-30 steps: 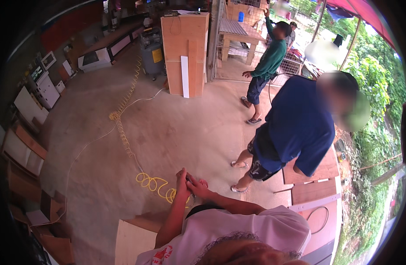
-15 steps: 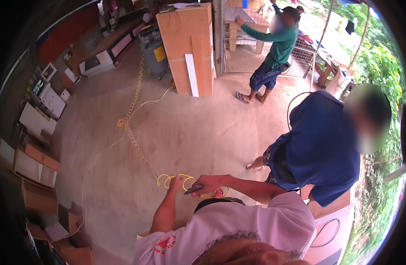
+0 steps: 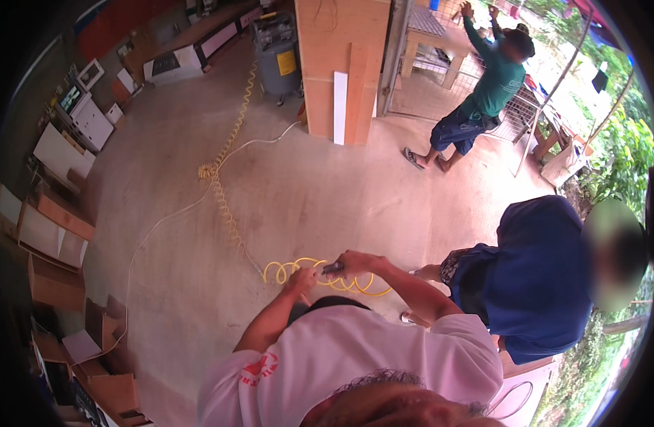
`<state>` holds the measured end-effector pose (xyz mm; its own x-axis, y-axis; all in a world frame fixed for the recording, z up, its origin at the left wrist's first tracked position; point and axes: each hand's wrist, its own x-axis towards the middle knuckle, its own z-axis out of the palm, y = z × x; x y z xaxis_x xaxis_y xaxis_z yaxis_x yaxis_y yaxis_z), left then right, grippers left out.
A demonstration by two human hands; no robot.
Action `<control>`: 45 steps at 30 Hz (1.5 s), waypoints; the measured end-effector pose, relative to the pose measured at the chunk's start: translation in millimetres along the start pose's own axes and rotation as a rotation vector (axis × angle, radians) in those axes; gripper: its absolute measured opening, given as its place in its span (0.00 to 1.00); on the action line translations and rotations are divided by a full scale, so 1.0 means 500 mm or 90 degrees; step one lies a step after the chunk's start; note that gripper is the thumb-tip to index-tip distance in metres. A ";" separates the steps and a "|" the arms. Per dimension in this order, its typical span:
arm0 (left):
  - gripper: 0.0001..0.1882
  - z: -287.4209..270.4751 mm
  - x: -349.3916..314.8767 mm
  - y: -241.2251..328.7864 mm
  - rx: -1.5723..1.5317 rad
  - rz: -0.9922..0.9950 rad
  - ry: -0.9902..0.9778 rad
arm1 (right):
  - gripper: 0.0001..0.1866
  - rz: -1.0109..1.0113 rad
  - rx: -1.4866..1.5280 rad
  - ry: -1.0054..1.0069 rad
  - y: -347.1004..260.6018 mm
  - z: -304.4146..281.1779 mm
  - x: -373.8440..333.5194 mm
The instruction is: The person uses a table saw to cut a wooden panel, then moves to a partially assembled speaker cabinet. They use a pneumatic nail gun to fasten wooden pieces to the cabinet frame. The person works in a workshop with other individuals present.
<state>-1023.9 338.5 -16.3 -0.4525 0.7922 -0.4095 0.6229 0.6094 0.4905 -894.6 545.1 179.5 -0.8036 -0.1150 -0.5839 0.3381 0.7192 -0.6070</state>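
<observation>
Both hands meet low in the middle of the frame. Right hand [image 3: 355, 262] is curled tight around a small dark tool [image 3: 333, 267], its grip pressed together on it. Left hand [image 3: 302, 281] sits just beside it, fingers closed on the yellow coiled hose [image 3: 298, 270], which loops on the floor right under the hands. The person wears a white shirt [image 3: 355, 356].

At the right stands a person in a dark blue top [image 3: 533, 277], close by. The hose runs up the concrete floor [image 3: 163, 213] toward the top, to a grey tank [image 3: 277, 57]. A thin white cord [image 3: 156, 228] lies near it. Wooden boards [image 3: 344, 64] lean at the top middle. At the upper right, far off, a person in a green shirt [image 3: 494, 82] reaches up. Flat panels [image 3: 56, 235] are stacked along the left edge.
</observation>
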 end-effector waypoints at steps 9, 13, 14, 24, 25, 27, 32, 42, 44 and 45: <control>0.22 -0.155 0.113 -0.183 0.122 -0.018 -0.027 | 0.29 -0.272 0.282 -0.140 -0.130 -0.204 -0.005; 0.21 -0.208 0.121 -0.242 0.072 -0.102 -0.063 | 0.31 -0.664 0.374 -0.324 -0.152 -0.301 -0.085; 0.22 -0.210 0.119 -0.252 0.069 -0.114 -0.088 | 0.31 -0.746 0.379 -0.350 -0.161 -0.316 -0.094; 0.20 -0.197 0.240 -0.274 0.057 -0.057 -0.102 | 0.24 -0.268 0.156 0.190 0.030 -0.410 -0.061; 0.21 -0.205 0.275 -0.261 0.056 -0.053 -0.108 | 0.28 -0.403 0.458 0.204 0.098 -0.447 -0.070; 0.23 -0.227 0.351 -0.232 0.037 -0.055 -0.045 | 0.34 -0.555 0.582 0.512 0.243 -0.534 -0.068; 0.22 -0.322 0.556 -0.138 -0.045 0.008 0.041 | 0.33 -0.099 0.517 1.098 0.573 -0.809 -0.178; 0.19 -0.498 0.739 0.010 -0.376 -0.074 0.132 | 0.33 0.136 0.376 1.025 0.828 -1.008 -0.182; 0.18 -0.501 0.739 -0.004 -0.458 -0.160 0.130 | 0.33 0.124 0.390 0.978 0.824 -1.014 -0.159; 0.17 -0.496 0.743 -0.014 -0.558 -0.146 0.133 | 0.33 0.104 0.401 0.939 0.822 -1.016 -0.149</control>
<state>-1354.5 636.7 19.3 -0.6636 0.5874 -0.4632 -0.1619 0.4917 0.8556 -944.4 1197.2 247.4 -0.3618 0.9253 0.1139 0.3017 0.2318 -0.9248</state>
